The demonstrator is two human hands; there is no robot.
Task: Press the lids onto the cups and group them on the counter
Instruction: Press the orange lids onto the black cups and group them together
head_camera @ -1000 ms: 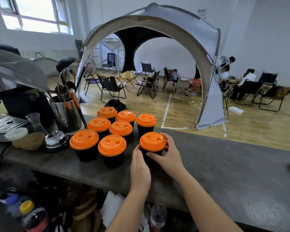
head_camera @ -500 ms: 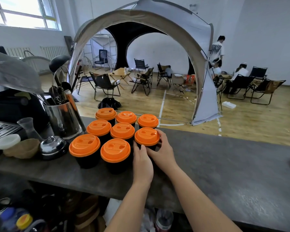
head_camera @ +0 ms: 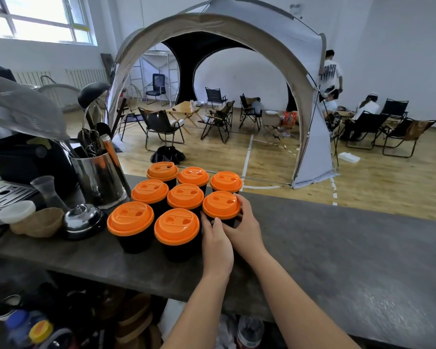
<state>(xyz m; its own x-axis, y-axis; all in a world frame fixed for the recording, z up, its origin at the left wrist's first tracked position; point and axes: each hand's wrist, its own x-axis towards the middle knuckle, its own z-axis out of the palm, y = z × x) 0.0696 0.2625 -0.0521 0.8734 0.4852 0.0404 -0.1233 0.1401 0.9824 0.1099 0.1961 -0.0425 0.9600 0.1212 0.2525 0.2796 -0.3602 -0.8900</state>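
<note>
While both hands' fingers (head_camera: 239, 201) wrap round black cup (head_camera: 227, 221), glossy orange lid (head_camera: 221, 204) sits flush.

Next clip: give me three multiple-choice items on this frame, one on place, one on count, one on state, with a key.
1. Where does the steel utensil holder stand relative to the cups?
A. left
B. right
C. in front

2. How many orange lids show?
A. six
B. eight
C. ten

3. What is the state of the cup between both hands?
A. lidless
B. tipped over
C. lidded, upright

Key: 1 A, it stands left of the group. 2 B, eight lids count. 3 C, the left hand and right hand flank it on the counter.
</note>
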